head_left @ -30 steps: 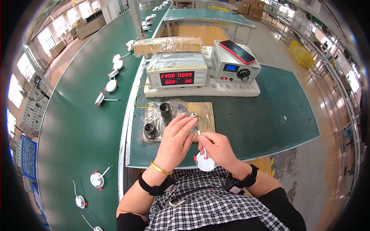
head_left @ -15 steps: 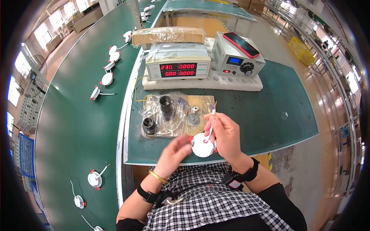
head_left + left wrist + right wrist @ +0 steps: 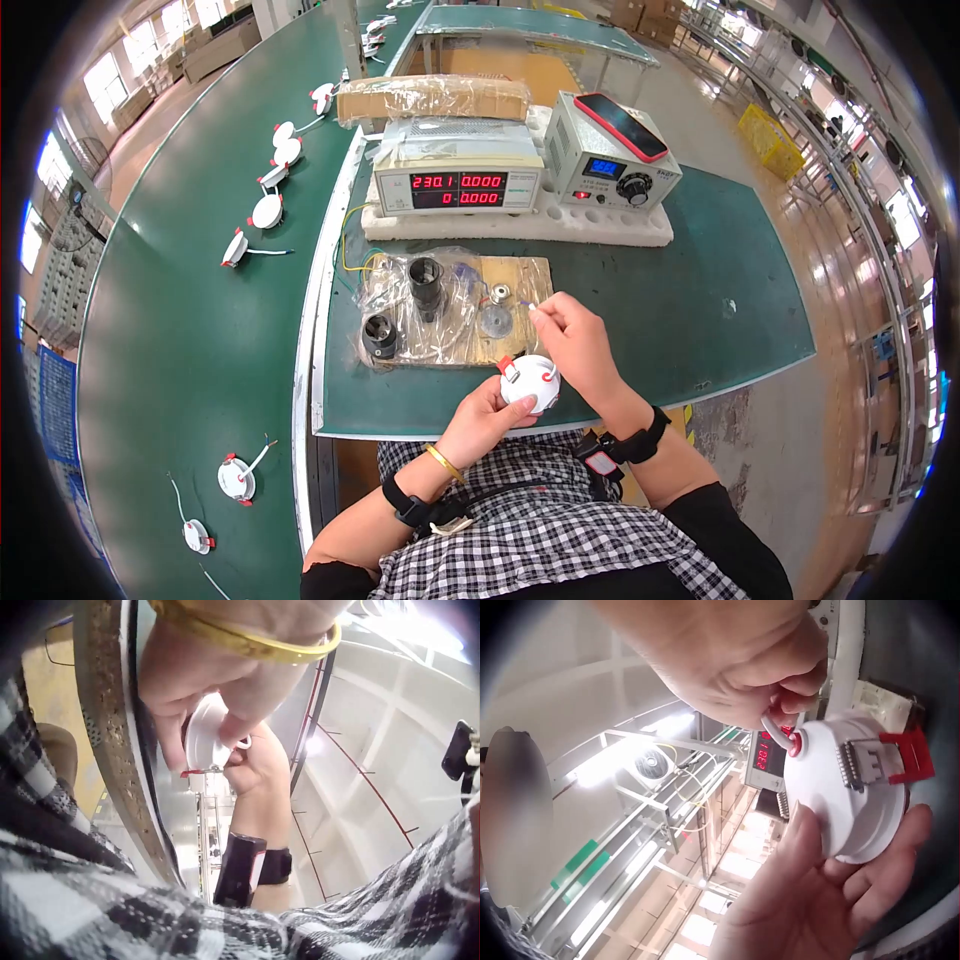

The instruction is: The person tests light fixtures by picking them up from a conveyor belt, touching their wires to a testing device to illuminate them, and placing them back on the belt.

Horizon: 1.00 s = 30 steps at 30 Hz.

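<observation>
Found white round downlight [image 3: 530, 385] cupped from below in curled fingers of left hand [image 3: 485, 420], thumb against its side, red spring clip [image 3: 907, 757] standing clear on the back. Noted its white lead [image 3: 775, 729] pinched between thumb and forefinger of right hand [image 3: 575, 345], remaining fingers folded in. Placed the lamp just off the near bench edge [image 3: 400, 428], below and behind the right fingertips. Judged the step as presenting the lead to the metal contacts [image 3: 497, 294] on the wooden board [image 3: 525, 275], just ahead of those fingertips. Judged the next move to call for a short, steady forward reach with slack in the lead. Logged bagged black sockets [image 3: 420, 285] left of the fingers, meter [image 3: 458, 187] well beyond, open green mat [image 3: 680, 300] to the right.
</observation>
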{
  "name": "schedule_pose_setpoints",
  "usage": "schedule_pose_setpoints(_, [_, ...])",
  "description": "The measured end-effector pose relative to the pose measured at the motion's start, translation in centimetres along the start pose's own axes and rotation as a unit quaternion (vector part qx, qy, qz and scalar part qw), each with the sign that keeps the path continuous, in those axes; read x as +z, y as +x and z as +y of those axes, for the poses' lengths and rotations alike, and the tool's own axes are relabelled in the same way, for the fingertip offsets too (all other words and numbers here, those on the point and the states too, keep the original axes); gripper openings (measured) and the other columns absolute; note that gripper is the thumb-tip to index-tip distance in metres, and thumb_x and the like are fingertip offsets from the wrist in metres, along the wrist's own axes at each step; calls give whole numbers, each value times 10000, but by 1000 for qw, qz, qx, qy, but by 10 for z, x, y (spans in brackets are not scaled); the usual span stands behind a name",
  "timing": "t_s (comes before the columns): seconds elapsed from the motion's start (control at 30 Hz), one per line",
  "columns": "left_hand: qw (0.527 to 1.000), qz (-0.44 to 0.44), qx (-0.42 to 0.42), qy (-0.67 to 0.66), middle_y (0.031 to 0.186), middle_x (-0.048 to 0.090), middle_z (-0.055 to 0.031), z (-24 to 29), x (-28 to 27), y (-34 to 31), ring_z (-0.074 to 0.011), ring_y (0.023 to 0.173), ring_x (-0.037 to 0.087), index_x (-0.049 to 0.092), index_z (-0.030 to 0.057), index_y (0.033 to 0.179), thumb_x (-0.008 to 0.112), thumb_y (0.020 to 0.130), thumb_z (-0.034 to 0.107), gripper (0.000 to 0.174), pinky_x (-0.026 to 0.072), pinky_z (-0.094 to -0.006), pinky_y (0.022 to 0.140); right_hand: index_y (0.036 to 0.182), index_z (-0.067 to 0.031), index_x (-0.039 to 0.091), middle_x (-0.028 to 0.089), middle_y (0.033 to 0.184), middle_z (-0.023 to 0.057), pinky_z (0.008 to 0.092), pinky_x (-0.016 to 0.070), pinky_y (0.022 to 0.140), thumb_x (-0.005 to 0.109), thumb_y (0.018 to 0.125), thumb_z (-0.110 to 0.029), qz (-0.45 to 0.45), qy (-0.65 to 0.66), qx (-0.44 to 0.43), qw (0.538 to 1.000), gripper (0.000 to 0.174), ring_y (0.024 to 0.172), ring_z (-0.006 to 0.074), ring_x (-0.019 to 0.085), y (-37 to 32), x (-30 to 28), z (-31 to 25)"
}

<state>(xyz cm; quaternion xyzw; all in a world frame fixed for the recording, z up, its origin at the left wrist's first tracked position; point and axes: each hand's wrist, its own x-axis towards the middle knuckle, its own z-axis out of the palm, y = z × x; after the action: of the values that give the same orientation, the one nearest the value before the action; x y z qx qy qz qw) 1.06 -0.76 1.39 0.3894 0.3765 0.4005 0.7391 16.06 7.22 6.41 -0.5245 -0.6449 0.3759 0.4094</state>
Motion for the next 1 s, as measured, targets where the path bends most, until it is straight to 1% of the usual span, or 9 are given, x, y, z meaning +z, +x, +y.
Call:
schedule_pose_setpoints(0.07, [999,33,-14,-18,1132,591,-95,-7,-4,5,-141,1004,604,476,-35,1201,579,932,154,344,538,-277,859,849,14,574,581,608,48,260,390,496,597,877,-112,-14,-101,-14,995,131,537,67,488,8,3,12])
schedule_pose_setpoints(0.1, [998,40,-19,-36,1143,586,-96,-9,-5,6,-153,1021,602,479,-30,1196,575,935,160,337,536,-282,869,833,11,588,601,634,98,303,416,511,610,853,-138,-22,-125,-12,992,151,531,146,537,12,4,17])
schedule_pose_setpoints(0.13, [998,41,-15,-36,1143,586,-96,-9,-6,6,-153,1021,602,479,-30,1196,575,935,160,337,536,-282,869,833,11,588,601,634,98,303,416,511,610,853,-138,-24,-126,-17,992,151,531,146,537,16,5,19])
schedule_pose_setpoints(0.2, [994,42,-22,-98,1160,580,-96,-7,-6,5,-160,1047,593,470,-31,1199,573,937,166,344,524,-293,898,798,-35,608,643,728,153,418,486,611,588,826,-196,-65,-217,-6,974,164,672,348,626,24,7,20])
schedule_pose_setpoints(0.33, [992,38,-1,-118,1186,569,-96,-11,-9,7,-173,1088,575,458,-32,1210,561,944,168,348,506,-314,933,786,-49,625,651,757,156,443,495,641,570,814,-211,-80,-268,-5,960,173,703,361,629,32,14,18])
schedule_pose_setpoints(0.43, [983,28,-14,-181,1236,543,-106,-9,-11,5,-182,1134,546,458,-33,1234,537,954,151,344,474,-316,973,813,-41,637,643,733,164,417,498,645,584,808,-197,-81,-302,-17,950,165,696,345,634,35,20,23])
schedule_pose_setpoints(0.6, [981,19,-23,-191,1238,545,-114,-8,-13,4,-185,1130,546,467,-37,1253,523,963,168,359,460,-303,985,819,-48,632,643,753,177,453,500,671,582,806,-184,-79,-356,-31,931,146,737,363,633,36,23,19])
schedule_pose_setpoints(0.77, [960,23,-53,-273,1224,559,-115,-5,-16,3,-187,1119,551,482,-50,1241,476,986,198,355,462,-312,983,817,-43,616,637,728,185,466,497,659,575,812,-194,-80,-361,-42,928,157,719,368,634,34,24,18])
schedule_pose_setpoints(1.0, [977,17,-35,-211,1197,581,-112,-6,-15,4,-189,1071,584,503,-60,1213,484,982,196,345,473,-301,970,820,-42,610,638,721,192,479,497,653,566,814,-208,-89,-355,-49,930,172,706,372,636,35,23,21])
